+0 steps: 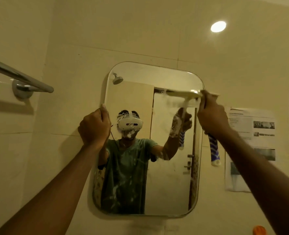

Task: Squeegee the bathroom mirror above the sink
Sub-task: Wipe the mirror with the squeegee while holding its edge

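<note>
I see my left hand (pixel 94 128) clenched on the left edge of the mirror (pixel 147 139), about halfway up. My right hand (pixel 211 114) grips the squeegee (pixel 184 94) by its blue-and-white handle, which sticks out below the fist. Its pale blade lies flat across the glass near the upper right corner, just left of that hand.

Cream tiled walls (pixel 140 31) surround me, their thin grout lines running across in a warm, yellowish light. A bright round lamp reflection (pixel 218 26) glows on the glossy tile at upper right. To my left a chrome towel rail (pixel 20 76) juts from its round wall mount. On the right wall, printed paper sheets (pixel 252 141) with small photos are stuck up. An orange object (pixel 259 230) peeks in below, too cropped to identify.
</note>
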{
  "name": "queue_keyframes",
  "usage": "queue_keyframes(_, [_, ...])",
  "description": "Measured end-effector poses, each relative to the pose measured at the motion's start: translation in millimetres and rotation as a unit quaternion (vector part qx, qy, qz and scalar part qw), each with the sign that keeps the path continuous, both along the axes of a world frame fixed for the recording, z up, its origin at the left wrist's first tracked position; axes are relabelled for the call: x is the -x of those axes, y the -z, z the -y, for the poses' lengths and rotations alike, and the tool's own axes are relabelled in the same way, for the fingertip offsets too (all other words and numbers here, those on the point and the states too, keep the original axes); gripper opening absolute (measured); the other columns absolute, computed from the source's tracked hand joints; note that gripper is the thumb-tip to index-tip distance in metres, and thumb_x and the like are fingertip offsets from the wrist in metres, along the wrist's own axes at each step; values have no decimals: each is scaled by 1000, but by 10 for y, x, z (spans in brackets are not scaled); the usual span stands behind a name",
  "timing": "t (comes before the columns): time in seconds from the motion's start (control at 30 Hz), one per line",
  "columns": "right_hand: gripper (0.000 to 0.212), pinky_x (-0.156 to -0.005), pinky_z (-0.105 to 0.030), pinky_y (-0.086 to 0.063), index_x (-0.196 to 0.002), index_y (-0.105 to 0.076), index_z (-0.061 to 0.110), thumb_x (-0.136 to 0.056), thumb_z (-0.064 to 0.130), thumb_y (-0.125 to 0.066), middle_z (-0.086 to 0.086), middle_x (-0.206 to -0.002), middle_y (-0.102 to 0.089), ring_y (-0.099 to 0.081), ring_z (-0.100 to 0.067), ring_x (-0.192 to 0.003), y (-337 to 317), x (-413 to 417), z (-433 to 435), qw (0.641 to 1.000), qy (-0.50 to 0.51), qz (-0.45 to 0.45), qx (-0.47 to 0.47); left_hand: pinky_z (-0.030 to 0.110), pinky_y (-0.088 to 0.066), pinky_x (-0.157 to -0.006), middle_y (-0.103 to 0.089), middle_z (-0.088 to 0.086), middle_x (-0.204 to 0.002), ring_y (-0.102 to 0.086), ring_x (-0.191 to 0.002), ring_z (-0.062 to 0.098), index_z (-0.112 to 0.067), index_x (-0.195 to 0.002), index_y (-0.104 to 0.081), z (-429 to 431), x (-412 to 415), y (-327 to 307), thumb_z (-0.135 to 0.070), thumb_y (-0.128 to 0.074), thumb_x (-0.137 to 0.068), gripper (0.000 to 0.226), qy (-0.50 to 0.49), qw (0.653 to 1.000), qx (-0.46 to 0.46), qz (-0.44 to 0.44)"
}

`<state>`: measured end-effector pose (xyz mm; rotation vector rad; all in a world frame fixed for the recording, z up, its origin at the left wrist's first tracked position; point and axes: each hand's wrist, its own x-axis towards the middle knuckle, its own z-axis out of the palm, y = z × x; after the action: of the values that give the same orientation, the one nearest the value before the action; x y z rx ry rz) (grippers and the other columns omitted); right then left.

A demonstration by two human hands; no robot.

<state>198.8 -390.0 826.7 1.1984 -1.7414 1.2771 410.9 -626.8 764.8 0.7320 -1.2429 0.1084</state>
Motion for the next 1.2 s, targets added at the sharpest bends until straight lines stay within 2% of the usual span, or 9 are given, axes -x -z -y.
queue_keyframes(0.17, [39,-40,-31,-50,-136,-40,20,-104,37,-26,-8,-65,-58,-56,-18,-46,733,-69,-65,998,16,63,-26,17,-29,-43,-37,-7,-45,-36,-37,8,-16,-60,-53,-34,-17,12,-38,-34,-103,52,18,1000,-1,4])
queue_keyframes(0.23, [40,-39,-32,-51,-141,-36,25,-104,38,-25,-9,-69,-59,-55,-19,-46,602,-88,-57,998,10,55,-12,15,-27,-44,-38,-7,-46,-32,-37,5,-12,-61,-56,-29,-31,15,-37,-35,-102,52,20,1000,3,6])
queue_keyframes(0.47, [36,-64,-44,-59,-134,-44,22,-104,36,-28,-9,-91,-60,-56,-20,-62,-334,-80,26,999,30,15,20,22,-38,-45,-45,0,-47,-44,-39,17,-10,-62,-59,61,-52,81,-40,-33,-103,57,5,999,16,30])
queue_keyframes(0.6, [39,-50,-34,-54,-141,-38,24,-105,34,-27,-3,-77,-58,-58,-18,-56,-50,-56,103,999,31,12,31,21,-35,-43,-45,0,-47,-43,-38,16,-11,-61,-57,53,-36,121,-39,-33,-103,56,10,999,25,21])
queue_keyframes(0.73, [44,-47,-41,-57,-146,-29,30,-104,41,-25,-9,-71,-60,-61,-24,-53,472,-14,128,998,38,44,22,20,-34,-44,-46,0,-48,-44,-39,17,-12,-61,-57,54,-24,129,-39,-32,-103,55,10,1000,22,10])
queue_keyframes(0.8, [42,-44,-37,-55,-145,-32,30,-104,39,-27,-8,-69,-59,-59,-21,-50,597,-46,81,998,30,57,6,23,-38,-44,-48,1,-48,-47,-40,19,-12,-62,-58,50,-22,127,-40,-31,-103,57,7,1000,21,9])
queue_keyframes(0.93, [35,-41,-24,-45,-133,-46,21,-105,34,-31,1,-80,-58,-54,-12,-51,144,-57,50,999,-5,30,42,25,-40,-45,-49,2,-49,-48,-40,21,-11,-61,-58,50,-25,141,-40,-31,-103,57,7,1000,22,10])
queue_keyframes(1.07, [33,-50,-28,-50,-132,-47,20,-104,31,-32,-5,-96,-61,-58,-14,-62,-435,-29,134,997,-5,1,74,25,-37,-47,-47,2,-48,-44,-41,21,-10,-61,-58,35,-33,146,-37,-33,-103,55,11,999,27,15])
queue_keyframes(1.2, [36,-41,-23,-46,-139,-39,26,-105,31,-30,-6,-79,-61,-58,-13,-52,-72,-25,223,997,-2,2,72,24,-36,-46,-45,2,-47,-43,-40,21,-10,-62,-58,37,-32,144,-37,-33,-103,55,3,999,29,16])
